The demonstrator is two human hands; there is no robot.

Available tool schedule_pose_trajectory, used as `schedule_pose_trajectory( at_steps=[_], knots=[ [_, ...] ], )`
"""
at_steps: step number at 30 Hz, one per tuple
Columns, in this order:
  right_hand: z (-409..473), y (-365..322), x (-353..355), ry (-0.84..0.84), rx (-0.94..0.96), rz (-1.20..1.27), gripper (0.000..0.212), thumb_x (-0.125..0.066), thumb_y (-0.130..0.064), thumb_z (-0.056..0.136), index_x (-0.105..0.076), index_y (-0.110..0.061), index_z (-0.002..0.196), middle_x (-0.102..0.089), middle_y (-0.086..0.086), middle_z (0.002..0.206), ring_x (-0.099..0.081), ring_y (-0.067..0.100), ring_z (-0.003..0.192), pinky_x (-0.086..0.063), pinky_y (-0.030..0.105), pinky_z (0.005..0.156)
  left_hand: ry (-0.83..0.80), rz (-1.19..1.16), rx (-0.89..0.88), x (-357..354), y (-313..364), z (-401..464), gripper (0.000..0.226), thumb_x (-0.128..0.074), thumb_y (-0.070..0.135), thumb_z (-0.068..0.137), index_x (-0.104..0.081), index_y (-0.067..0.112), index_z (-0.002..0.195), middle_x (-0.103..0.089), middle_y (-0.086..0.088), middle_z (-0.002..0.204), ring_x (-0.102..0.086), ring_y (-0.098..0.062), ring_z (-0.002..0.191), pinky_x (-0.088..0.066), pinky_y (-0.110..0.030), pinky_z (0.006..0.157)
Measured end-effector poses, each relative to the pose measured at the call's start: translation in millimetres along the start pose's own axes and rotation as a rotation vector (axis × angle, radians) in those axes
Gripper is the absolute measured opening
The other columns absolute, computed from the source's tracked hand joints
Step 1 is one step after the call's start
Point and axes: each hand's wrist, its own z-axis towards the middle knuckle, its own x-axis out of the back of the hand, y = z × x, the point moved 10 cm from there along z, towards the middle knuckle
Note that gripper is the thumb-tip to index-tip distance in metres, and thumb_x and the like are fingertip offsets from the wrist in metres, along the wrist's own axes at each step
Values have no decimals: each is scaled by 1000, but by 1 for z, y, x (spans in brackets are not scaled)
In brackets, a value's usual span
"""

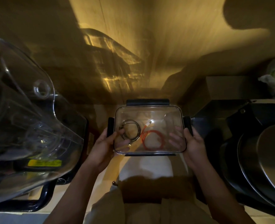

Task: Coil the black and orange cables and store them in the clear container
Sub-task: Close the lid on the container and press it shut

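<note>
I hold the clear container (pixel 174 110) in front of me, inside a dim wooden cupboard. Its clear lid is on, with black clips at the sides. The black cable (pixel 137 126) lies coiled in the left half. The orange cable (pixel 161 139) lies coiled in the middle right, its white plug pointing up. My left hand (pixel 103 147) grips the container's left edge, fingers under it. My right hand (pixel 193 142) grips the right edge the same way.
A large clear plastic jug (pixel 28 123) on a black base fills the left. Stacked dark pans and a metal bowl (pixel 266 162) stand at the right, a cardboard box (pixel 230 88) behind them. The wooden back wall (pixel 149 46) is close ahead.
</note>
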Motion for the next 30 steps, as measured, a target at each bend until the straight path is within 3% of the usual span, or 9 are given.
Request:
schedule_pose_trajectory(
  at_steps=[3,9,13,16,18,20,24,27,30],
  knots=[
    [-2,0,-4,-52,-17,-14,30,-41,-24,104,-48,-31,132,-72,10,115,-73,36,97,-61,52,71,-66,90,-1,-6,0,-5,37,-47,23,101,-52,42,132,-63,0,135,-65,-36,114,-57,-56,83],
    [-3,2,-9,-167,-13,-181,44,-34,-32,105,-28,-39,148,-73,12,114,-73,37,93,-62,48,68,-129,209,-30,-10,7,-8,43,-45,24,101,-51,57,127,-61,5,136,-65,-38,113,-51,-67,86],
    [2,7,-5,-162,15,-301,49,-35,-34,104,-22,-41,151,-74,11,110,-75,34,87,-59,39,58,-121,268,-60,-7,6,-6,45,-47,25,101,-46,58,131,-63,1,133,-66,-37,111,-55,-63,81],
    [5,7,1,-103,97,-432,44,-38,-35,103,-32,-47,145,-75,9,108,-72,32,98,-58,48,79,-67,334,-92,-4,6,-3,50,-49,25,100,-42,64,130,-68,2,123,-69,-31,106,-59,-55,73],
    [8,10,5,-69,123,-539,45,-40,-35,103,-32,-45,147,-70,8,120,-65,28,113,-51,55,96,-32,403,-120,-3,7,-1,52,-48,24,101,-39,69,128,-70,8,115,-72,-26,99,-60,-47,67],
    [8,11,8,-43,145,-624,47,-40,-37,103,-33,-38,149,-62,7,133,-61,23,119,-51,51,100,10,469,-155,-2,10,1,53,-46,24,103,-36,71,128,-70,12,111,-74,-22,90,-60,-40,62],
    [9,8,5,-20,202,-711,46,-42,-36,103,-35,-34,148,-61,-1,134,-61,16,118,-52,44,99,144,563,-224,7,16,5,49,-47,28,103,-35,61,136,-69,8,108,-75,-24,75,-59,-36,53],
    [12,5,1,-14,261,-766,43,-44,-29,103,-45,-24,146,-62,6,135,-61,18,117,-51,45,101,292,744,-304,18,22,6,42,-46,29,103,-40,50,139,-68,10,100,-73,-15,68,-57,-32,47],
    [15,4,-3,-19,289,-773,40,-45,-24,104,-51,-18,143,-64,9,129,-61,23,117,-51,51,99,411,1001,-403,23,34,5,23,-48,29,101,-59,38,119,-66,4,88,-66,-10,66,-52,-31,55]
  ],
)
